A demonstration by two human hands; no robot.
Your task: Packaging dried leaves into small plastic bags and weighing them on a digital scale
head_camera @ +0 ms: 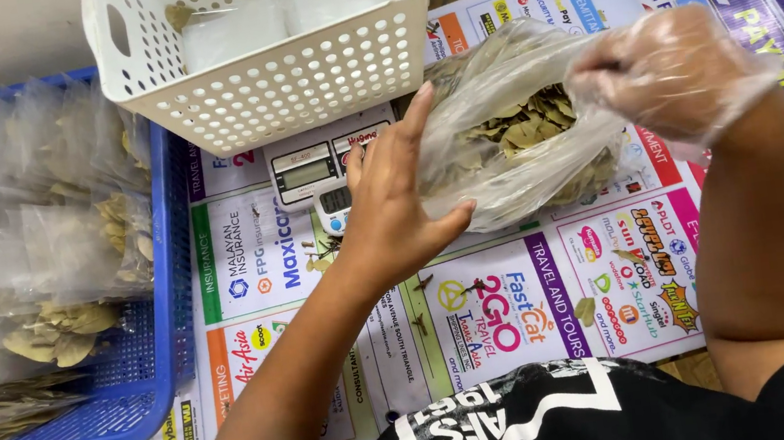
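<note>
My left hand (pixel 393 205) is bare and grips the left side of a large clear plastic bag of dried leaves (pixel 523 127), thumb under it and fingers spread up its side. My right hand (pixel 670 72) wears a thin clear plastic glove and reaches into the bag's open mouth at the upper right; its fingertips are hidden by the crumpled plastic. The bag hangs just above the table, tilted toward the right.
A small white digital scale (pixel 310 175) sits left of my left hand. A white perforated basket (pixel 283 83) holding clear packets stands behind it. A blue tray (pixel 152 352) at left holds several small bags of dried leaves. Printed posters (pixel 514 305) cover the table, with loose leaf bits.
</note>
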